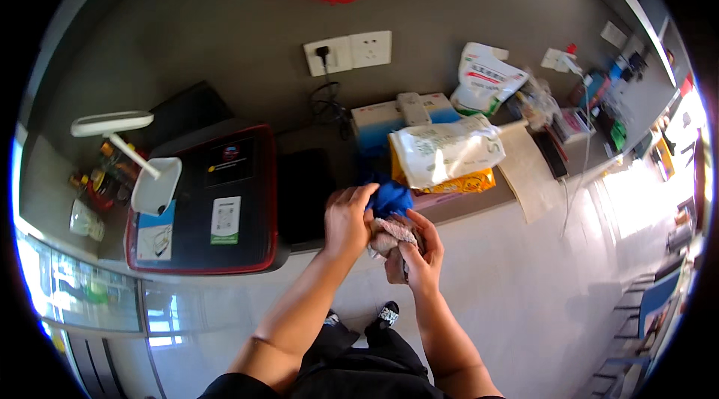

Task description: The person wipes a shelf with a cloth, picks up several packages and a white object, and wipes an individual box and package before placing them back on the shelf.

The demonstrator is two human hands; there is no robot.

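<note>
In front of my body, above the floor by the counter's front edge, my two hands are close together. My left hand [349, 223] is closed at the side of a crumpled, shiny blue thing [390, 199], whose kind I cannot make out. A bunched greyish-pink cloth [393, 240] sits just below the blue thing and touches it. My right hand [424, 253] grips this cloth, thumb on top and fingers curled round its right side. Part of the left fingers is hidden behind the blue thing.
Along the counter stand a black case with a red rim [196, 230], a white desk lamp [156, 183], a white plastic package [448, 150] on a yellow packet [468, 182], and a blue-white box [376, 128]. A black plug [322, 51] sits in the wall socket. Chairs [659, 298] stand far right.
</note>
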